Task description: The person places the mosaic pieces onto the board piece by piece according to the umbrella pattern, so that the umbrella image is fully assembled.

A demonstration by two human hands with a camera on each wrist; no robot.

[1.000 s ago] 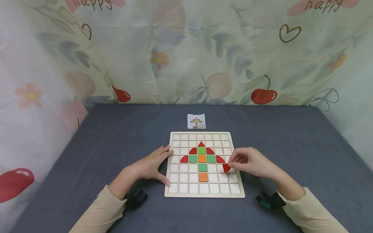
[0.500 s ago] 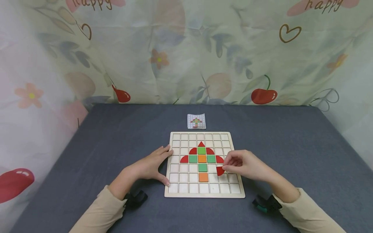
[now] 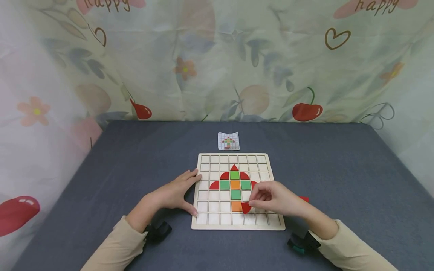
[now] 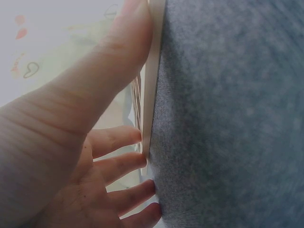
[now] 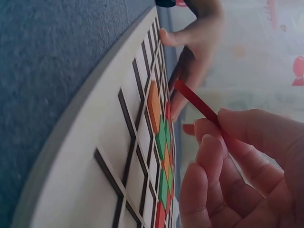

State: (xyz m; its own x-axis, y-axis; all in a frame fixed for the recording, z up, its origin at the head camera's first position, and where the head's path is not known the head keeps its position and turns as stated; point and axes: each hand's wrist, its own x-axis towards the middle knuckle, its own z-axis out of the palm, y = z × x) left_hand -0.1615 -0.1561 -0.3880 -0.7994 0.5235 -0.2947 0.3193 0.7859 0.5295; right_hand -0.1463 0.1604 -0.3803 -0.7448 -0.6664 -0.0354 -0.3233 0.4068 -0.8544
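A pale wooden grid board [image 3: 238, 228] lies on the table, with red, green and orange tiles set in its cells. Between thumb and fingers, my right hand [image 3: 276, 199] pinches a red quarter-round tile [image 3: 246, 208]. That tile hovers beside the lower orange tile [image 3: 236, 206]; the right wrist view shows it lifted off the board. My left hand [image 3: 174, 192] rests against the board's left edge, thumb and fingers spread and fairly straight. In the left wrist view its thumb [image 4: 128, 42] touches the board's rim. My right hand covers part of the rightmost red tile.
A small pattern card [image 3: 228, 141] lies behind the board, printed with a coloured grid figure. Another red piece [image 3: 304, 198] shows on the dark tablecloth [image 3: 152, 146], partly behind my right wrist. A patterned curtain [image 3: 217, 75] hangs at the back.
My right hand has moved left and nearer across the board, carrying the red quarter-round tile from the right edge to beside the lower orange tile. The left hand has stayed still.
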